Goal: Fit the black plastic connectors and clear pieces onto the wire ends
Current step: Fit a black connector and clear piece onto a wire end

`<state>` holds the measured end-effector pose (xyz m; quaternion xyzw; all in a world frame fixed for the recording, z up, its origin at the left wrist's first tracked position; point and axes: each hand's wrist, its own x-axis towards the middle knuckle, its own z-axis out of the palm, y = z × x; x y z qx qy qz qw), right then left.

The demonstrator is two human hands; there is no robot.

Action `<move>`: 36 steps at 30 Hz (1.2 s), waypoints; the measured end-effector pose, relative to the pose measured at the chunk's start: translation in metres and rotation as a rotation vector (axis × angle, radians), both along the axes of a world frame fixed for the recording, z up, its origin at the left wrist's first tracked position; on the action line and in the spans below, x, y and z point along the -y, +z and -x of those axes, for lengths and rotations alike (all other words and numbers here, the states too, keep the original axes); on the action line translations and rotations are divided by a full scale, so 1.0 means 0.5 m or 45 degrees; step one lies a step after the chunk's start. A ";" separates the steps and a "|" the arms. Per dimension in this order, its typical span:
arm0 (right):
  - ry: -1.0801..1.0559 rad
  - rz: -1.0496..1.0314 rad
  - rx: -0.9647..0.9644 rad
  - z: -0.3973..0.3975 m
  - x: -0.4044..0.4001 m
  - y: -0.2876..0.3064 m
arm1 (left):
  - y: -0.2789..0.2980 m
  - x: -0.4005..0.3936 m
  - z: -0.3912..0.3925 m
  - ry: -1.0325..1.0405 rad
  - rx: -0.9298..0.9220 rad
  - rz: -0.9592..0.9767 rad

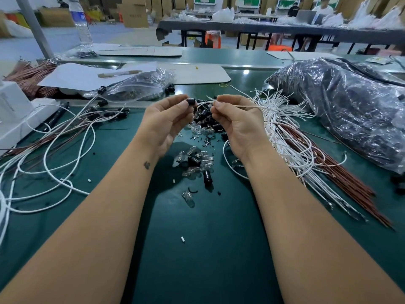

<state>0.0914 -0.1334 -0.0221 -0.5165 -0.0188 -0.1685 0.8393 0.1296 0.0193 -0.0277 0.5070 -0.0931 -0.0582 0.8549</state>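
Observation:
My left hand (164, 122) pinches a black plastic connector (191, 101) between thumb and fingertips, raised above the green table (197, 249). My right hand (235, 122) pinches the ends of white wires (258, 107) just right of the connector; a thin wire tip sits between the two hands. Below the hands lies a heap of black connectors (206, 119) and a scatter of clear pieces (197, 161). One clear piece (188, 198) lies alone nearer to me.
A bundle of white and brown wires (306, 154) fans out on the right beside a large plastic bag (350, 110). Finished wires with connectors (65, 132) sprawl on the left. A smaller clear bag (140, 84), a white box (13, 110) and a water bottle (82, 25) stand behind.

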 end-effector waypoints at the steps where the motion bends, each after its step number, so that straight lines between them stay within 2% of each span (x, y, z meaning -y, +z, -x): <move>1: 0.002 0.036 0.003 0.001 -0.003 0.000 | 0.000 -0.001 -0.001 -0.007 -0.011 0.030; 15: -0.096 0.330 -0.025 -0.003 -0.010 -0.008 | -0.004 0.008 0.002 -0.070 0.003 -0.017; 29: -0.299 0.598 0.020 -0.009 -0.011 -0.016 | -0.008 0.010 0.003 -0.059 0.076 -0.179; 36: -0.315 0.576 0.031 -0.008 -0.011 -0.017 | -0.012 0.010 0.003 -0.083 0.140 -0.172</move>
